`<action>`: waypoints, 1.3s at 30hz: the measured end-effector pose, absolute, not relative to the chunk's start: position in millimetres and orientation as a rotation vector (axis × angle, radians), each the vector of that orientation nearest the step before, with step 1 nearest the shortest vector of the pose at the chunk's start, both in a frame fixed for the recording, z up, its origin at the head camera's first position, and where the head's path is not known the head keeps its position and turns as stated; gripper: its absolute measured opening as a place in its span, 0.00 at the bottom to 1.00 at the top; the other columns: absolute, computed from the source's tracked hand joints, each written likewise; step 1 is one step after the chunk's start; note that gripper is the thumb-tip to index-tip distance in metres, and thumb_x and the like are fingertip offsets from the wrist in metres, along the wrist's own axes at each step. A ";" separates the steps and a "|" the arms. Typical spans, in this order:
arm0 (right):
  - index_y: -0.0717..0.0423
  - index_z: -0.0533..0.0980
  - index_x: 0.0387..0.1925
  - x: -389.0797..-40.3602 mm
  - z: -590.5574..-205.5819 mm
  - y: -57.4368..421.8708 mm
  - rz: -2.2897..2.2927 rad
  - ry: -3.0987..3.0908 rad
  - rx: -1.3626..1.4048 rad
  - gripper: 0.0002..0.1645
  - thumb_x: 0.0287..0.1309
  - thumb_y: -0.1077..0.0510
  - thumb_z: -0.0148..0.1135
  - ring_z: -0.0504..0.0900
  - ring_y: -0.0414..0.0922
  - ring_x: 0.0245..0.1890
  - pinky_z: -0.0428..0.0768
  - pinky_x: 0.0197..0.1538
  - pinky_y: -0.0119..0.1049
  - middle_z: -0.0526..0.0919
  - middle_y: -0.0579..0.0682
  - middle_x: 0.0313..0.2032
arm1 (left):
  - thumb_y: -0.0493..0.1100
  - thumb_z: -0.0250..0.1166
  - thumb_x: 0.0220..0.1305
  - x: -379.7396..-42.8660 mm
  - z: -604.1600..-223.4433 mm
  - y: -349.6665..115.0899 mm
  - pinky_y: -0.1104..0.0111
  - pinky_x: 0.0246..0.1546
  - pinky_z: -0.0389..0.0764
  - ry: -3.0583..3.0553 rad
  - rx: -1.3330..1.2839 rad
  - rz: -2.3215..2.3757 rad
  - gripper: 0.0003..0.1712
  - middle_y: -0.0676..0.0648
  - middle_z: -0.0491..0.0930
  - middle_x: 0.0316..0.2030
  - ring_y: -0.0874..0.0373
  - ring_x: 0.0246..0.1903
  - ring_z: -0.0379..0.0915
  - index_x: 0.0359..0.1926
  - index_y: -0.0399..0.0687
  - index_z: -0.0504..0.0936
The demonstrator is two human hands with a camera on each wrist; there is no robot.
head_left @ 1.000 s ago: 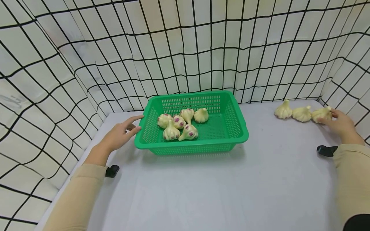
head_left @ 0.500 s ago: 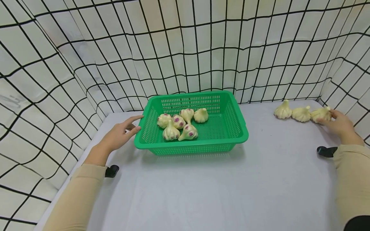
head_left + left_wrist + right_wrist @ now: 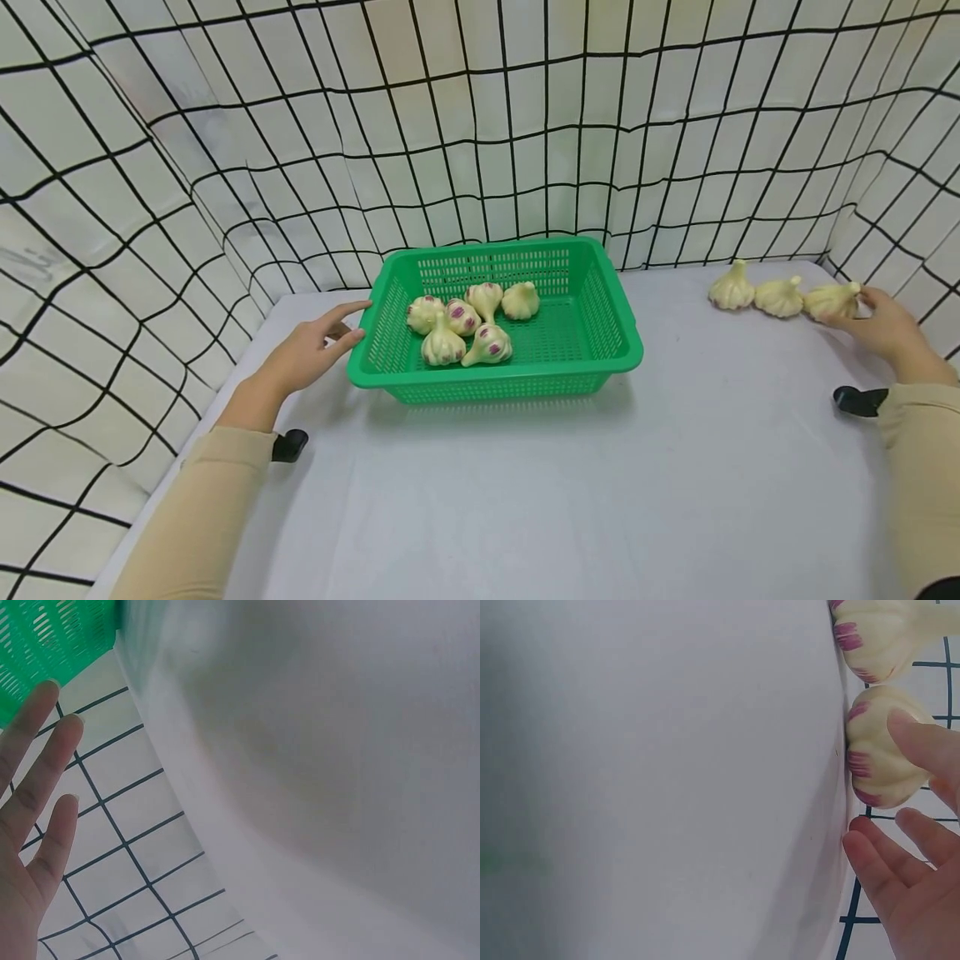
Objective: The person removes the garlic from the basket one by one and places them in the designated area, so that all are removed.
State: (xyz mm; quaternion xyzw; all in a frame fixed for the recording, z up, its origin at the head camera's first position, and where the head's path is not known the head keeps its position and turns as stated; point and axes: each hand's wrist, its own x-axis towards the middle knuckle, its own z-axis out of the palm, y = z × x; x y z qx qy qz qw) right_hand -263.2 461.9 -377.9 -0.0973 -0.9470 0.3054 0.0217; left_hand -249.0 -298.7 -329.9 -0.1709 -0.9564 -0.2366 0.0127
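In the head view, a green plastic basket (image 3: pixel 495 377) holds several garlic bulbs (image 3: pixel 443 345), some with purple markings. My left hand (image 3: pixel 303 350) is beside its left end, fingers extended and fingertips at the rim; the left wrist view shows the left fingers (image 3: pixel 45 772) spread. Far to the right, three pale garlic bulbs lie in a row on the table. My right hand (image 3: pixel 888 329) is at the rightmost bulb (image 3: pixel 831 301), thumb on one side and a finger behind. In the right wrist view, the thumb lies on that garlic bulb (image 3: pixel 877 769), while the other fingers stand apart from it.
Beside the right hand's bulb are the middle bulb (image 3: pixel 778 297) and the left bulb (image 3: pixel 732 287) of the row. Black netting (image 3: pixel 525 158) over white sheeting closes off the back and both sides. A white cloth covers the table (image 3: pixel 525 492).
My right forearm has shifted slightly right and down, with the hand still at the same garlic bulb. The left hand and basket stay nearly in place.
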 end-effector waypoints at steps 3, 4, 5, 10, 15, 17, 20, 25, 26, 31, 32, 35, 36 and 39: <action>0.75 0.37 0.76 -261.4 -379.5 463.4 0.931 -2.918 -0.317 0.55 0.75 0.40 0.51 0.42 0.80 0.71 0.48 0.69 0.73 0.42 0.82 0.71 | 0.58 0.51 0.80 -248.8 -329.8 -299.0 0.35 0.54 0.72 -2.982 -0.533 -0.740 0.34 0.33 0.82 0.52 0.36 0.55 0.77 0.79 0.54 0.60; 0.75 0.38 0.76 -260.9 -380.2 464.3 0.921 -2.911 -0.318 0.54 0.76 0.40 0.51 0.43 0.80 0.71 0.48 0.68 0.73 0.43 0.82 0.71 | 0.58 0.51 0.80 -248.8 -329.8 -299.2 0.35 0.54 0.72 -2.982 -0.534 -0.742 0.34 0.33 0.82 0.52 0.36 0.55 0.77 0.79 0.53 0.60; 0.74 0.38 0.76 -260.3 -381.1 465.1 0.915 -2.902 -0.320 0.53 0.76 0.41 0.51 0.44 0.80 0.71 0.49 0.68 0.73 0.44 0.82 0.71 | 0.58 0.51 0.80 -248.8 -329.8 -299.3 0.35 0.54 0.72 -2.982 -0.534 -0.741 0.34 0.33 0.82 0.52 0.36 0.55 0.77 0.79 0.53 0.60; 0.74 0.42 0.76 -255.8 -381.5 468.9 0.898 -2.842 -0.327 0.47 0.77 0.48 0.51 0.53 0.81 0.67 0.57 0.64 0.74 0.48 0.81 0.71 | 0.58 0.52 0.80 -250.2 -329.6 -299.0 0.35 0.54 0.72 -2.972 -0.553 -0.739 0.34 0.33 0.82 0.52 0.36 0.54 0.77 0.79 0.53 0.60; 0.72 0.47 0.77 -251.8 -372.5 463.9 0.888 -2.738 -0.358 0.40 0.77 0.55 0.49 0.62 0.79 0.65 0.67 0.58 0.71 0.53 0.78 0.72 | 0.58 0.52 0.80 -250.5 -330.2 -299.8 0.36 0.53 0.73 -2.972 -0.549 -0.736 0.34 0.33 0.83 0.52 0.36 0.54 0.77 0.79 0.54 0.60; 0.71 0.48 0.77 -250.8 -368.1 460.5 0.881 -2.705 -0.370 0.39 0.78 0.55 0.48 0.62 0.77 0.66 0.67 0.57 0.70 0.54 0.76 0.73 | 0.58 0.52 0.80 -250.6 -330.6 -300.2 0.36 0.53 0.73 -2.971 -0.545 -0.735 0.34 0.33 0.83 0.52 0.36 0.54 0.77 0.79 0.54 0.60; 0.68 0.48 0.78 -248.6 -362.1 455.3 0.905 -2.668 -0.387 0.38 0.79 0.53 0.47 0.59 0.75 0.69 0.67 0.60 0.71 0.52 0.74 0.75 | 0.58 0.52 0.80 -251.0 -331.0 -300.2 0.36 0.53 0.73 -2.968 -0.548 -0.734 0.33 0.34 0.83 0.51 0.37 0.54 0.78 0.79 0.55 0.60; 0.64 0.50 0.79 -245.0 -355.7 444.4 0.914 -2.626 -0.351 0.38 0.79 0.51 0.47 0.58 0.73 0.71 0.66 0.61 0.72 0.53 0.71 0.76 | 0.58 0.52 0.80 -251.4 -331.0 -300.0 0.36 0.53 0.74 -2.965 -0.554 -0.739 0.33 0.34 0.83 0.51 0.37 0.53 0.78 0.79 0.54 0.61; 0.63 0.51 0.79 -244.9 -354.9 442.1 0.907 -2.619 -0.337 0.38 0.79 0.50 0.47 0.58 0.73 0.71 0.66 0.61 0.72 0.53 0.71 0.76 | 0.58 0.52 0.80 -251.3 -330.9 -300.0 0.36 0.53 0.74 -2.965 -0.553 -0.740 0.33 0.34 0.83 0.51 0.37 0.53 0.78 0.79 0.54 0.61; 0.61 0.54 0.79 -245.7 -347.3 430.3 0.892 -2.591 -0.284 0.37 0.79 0.49 0.48 0.62 0.71 0.71 0.67 0.62 0.69 0.57 0.69 0.75 | 0.58 0.52 0.80 -250.9 -330.5 -300.0 0.36 0.53 0.74 -2.965 -0.553 -0.737 0.33 0.34 0.83 0.51 0.37 0.53 0.78 0.79 0.54 0.61; 0.60 0.54 0.79 -246.1 -345.6 427.7 0.896 -2.586 -0.282 0.37 0.79 0.48 0.48 0.62 0.70 0.71 0.67 0.63 0.67 0.57 0.68 0.75 | 0.58 0.52 0.80 -250.8 -330.5 -300.0 0.36 0.53 0.73 -2.964 -0.554 -0.736 0.33 0.34 0.83 0.51 0.37 0.53 0.78 0.79 0.53 0.61; 0.59 0.55 0.79 -246.3 -338.5 417.8 0.917 -2.563 -0.247 0.37 0.79 0.47 0.49 0.61 0.66 0.73 0.64 0.69 0.61 0.58 0.64 0.76 | 0.58 0.52 0.80 -250.6 -330.3 -299.8 0.36 0.53 0.73 -2.962 -0.557 -0.736 0.33 0.34 0.83 0.51 0.37 0.53 0.78 0.79 0.53 0.61; 0.59 0.56 0.79 -246.3 -335.8 414.3 0.926 -2.555 -0.233 0.37 0.78 0.47 0.49 0.61 0.65 0.73 0.63 0.71 0.58 0.58 0.64 0.76 | 0.58 0.52 0.80 -250.5 -330.1 -299.7 0.36 0.53 0.73 -2.962 -0.558 -0.735 0.33 0.34 0.83 0.51 0.37 0.53 0.78 0.79 0.53 0.61; 0.58 0.57 0.79 -246.4 -329.3 405.3 0.937 -2.545 -0.183 0.37 0.78 0.46 0.50 0.62 0.61 0.73 0.62 0.73 0.51 0.59 0.63 0.76 | 0.58 0.52 0.80 -250.2 -330.1 -299.2 0.36 0.53 0.73 -2.964 -0.557 -0.733 0.33 0.34 0.83 0.51 0.37 0.54 0.78 0.79 0.53 0.61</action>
